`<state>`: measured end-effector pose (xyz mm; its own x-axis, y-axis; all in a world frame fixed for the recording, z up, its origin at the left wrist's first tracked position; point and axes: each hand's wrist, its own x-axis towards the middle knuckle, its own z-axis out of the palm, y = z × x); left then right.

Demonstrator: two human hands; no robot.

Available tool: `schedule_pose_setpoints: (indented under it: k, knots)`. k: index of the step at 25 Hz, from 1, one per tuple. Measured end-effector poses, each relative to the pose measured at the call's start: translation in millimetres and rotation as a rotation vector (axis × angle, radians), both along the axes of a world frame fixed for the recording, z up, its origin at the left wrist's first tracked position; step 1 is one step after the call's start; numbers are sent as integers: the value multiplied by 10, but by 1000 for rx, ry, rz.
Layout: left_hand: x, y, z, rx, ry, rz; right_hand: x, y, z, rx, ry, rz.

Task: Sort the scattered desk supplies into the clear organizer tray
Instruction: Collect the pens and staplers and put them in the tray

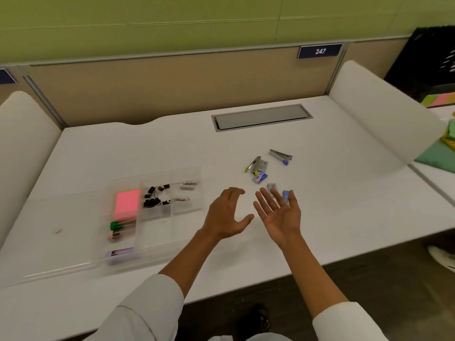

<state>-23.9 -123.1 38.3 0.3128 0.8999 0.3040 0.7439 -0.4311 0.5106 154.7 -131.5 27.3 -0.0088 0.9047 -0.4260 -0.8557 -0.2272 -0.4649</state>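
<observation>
The clear organizer tray (187, 168) lies at the left of the white desk. It holds pink sticky notes (126, 204), black binder clips (155, 196), small white items (188, 184) and markers with a green cap (114, 225). Loose on the desk to the right are a stapler with a yellow tip (253, 164), a stapler with a blue tip (280, 156) and small blue staple boxes (260, 178). My left hand (227, 215) hovers open, fingers spread, right of the tray. My right hand (279, 212) is open, palm up, just in front of two small staple boxes (272, 187).
A grey cable hatch (262, 116) is set into the desk at the back. White side dividers (381, 107) flank the desk, with a beige panel behind. Coloured paper (438, 153) lies on the neighbouring desk at right. The desk's front edge runs below my forearms.
</observation>
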Motion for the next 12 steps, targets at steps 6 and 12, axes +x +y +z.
schedule_pose_setpoints:
  k: [6, 12]
  knots:
    - [1066, 145, -238, -277, 236, -83, 915, -54, -151, -4, 166, -124]
    - [1402, 349, -395, -241, 625, -212, 1195, -30, -293, -14, 207, -166]
